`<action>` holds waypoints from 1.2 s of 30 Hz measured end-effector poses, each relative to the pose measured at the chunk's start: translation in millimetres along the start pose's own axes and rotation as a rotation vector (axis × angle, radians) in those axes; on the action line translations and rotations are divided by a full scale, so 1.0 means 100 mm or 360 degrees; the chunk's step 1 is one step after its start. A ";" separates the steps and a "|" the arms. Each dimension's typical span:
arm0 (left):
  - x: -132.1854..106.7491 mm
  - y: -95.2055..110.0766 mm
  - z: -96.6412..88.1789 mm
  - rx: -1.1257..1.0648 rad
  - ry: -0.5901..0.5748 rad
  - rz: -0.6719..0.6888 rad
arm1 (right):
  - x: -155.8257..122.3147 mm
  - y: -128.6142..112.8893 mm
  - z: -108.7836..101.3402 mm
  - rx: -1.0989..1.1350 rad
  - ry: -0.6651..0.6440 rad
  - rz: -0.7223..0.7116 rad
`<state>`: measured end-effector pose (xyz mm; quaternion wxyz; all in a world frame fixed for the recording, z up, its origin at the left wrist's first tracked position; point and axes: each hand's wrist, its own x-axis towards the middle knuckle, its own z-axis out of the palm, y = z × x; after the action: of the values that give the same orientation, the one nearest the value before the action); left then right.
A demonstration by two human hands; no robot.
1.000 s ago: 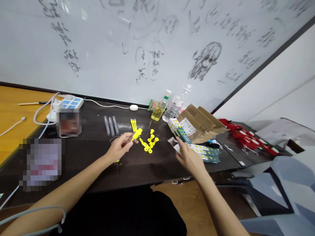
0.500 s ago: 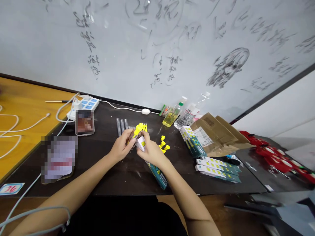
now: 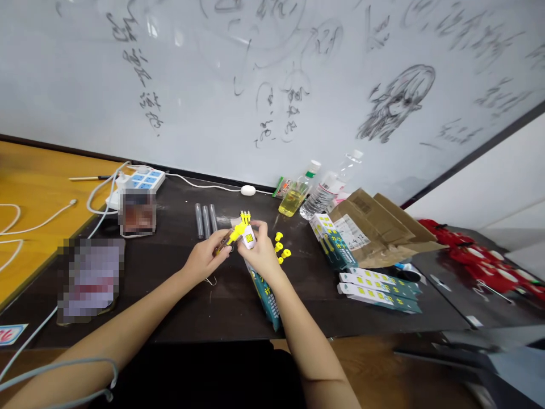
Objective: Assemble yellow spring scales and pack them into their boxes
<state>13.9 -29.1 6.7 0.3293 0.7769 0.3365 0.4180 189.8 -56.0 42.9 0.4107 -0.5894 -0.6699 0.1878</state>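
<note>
My left hand (image 3: 206, 254) is closed around a slim clear tube with a yellow cap (image 3: 238, 230). The capped end points up and right, next to the white end of a long green-and-white carton (image 3: 266, 301). My right hand (image 3: 264, 250) grips this carton near that end, and its body slants down toward the table's front edge. Whether the cap touches the carton, I cannot tell. Just behind the hands are several thin yellow-and-white sticks (image 3: 246, 216), partly covered. To the right of my right hand lie several small yellow stoppers (image 3: 279, 247). Three clear tubes (image 3: 205, 220) lie at back left.
More green-and-white cartons (image 3: 378, 291) lie at right, beside an opened cardboard box (image 3: 370, 227). A bottle of yellow liquid (image 3: 293, 199) and a water bottle (image 3: 321, 196) stand by the whiteboard. At left are a power strip (image 3: 147, 180), cables and a blurred phone-like object (image 3: 91, 281).
The yellow cap has come down and left a little, beside the carton's white end. The carton has turned slightly more upright in view. The whole view has shifted a bit.
</note>
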 end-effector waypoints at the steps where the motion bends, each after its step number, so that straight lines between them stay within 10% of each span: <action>1: -0.01 0.00 0.02 0.0018 -0.0029 0.0001 | 0.00 0.01 0.00 -0.0007 0.0025 0.0019; 10: 0.02 0.00 0.03 -0.0098 -0.0102 -0.0058 | 0.00 0.04 -0.03 -0.0149 0.0027 0.0067; 17: 0.14 0.05 -0.27 -0.0113 0.0456 0.0153 | -0.08 -0.08 -0.09 -0.0566 -0.0196 -0.0235; 26: 0.12 0.08 -0.31 0.0619 -0.0105 0.0302 | -0.23 -0.06 -0.38 -0.0917 -0.0017 -0.0649; 36: 0.14 0.08 -0.26 0.0486 -0.0344 0.0321 | -0.29 0.07 -0.67 -0.1017 -0.0218 -0.0776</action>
<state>-1.2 -16.3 30.5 0.1985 0.8878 0.2791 0.3073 244.9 -97.5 68.2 0.1937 -0.4973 -0.8405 -0.0940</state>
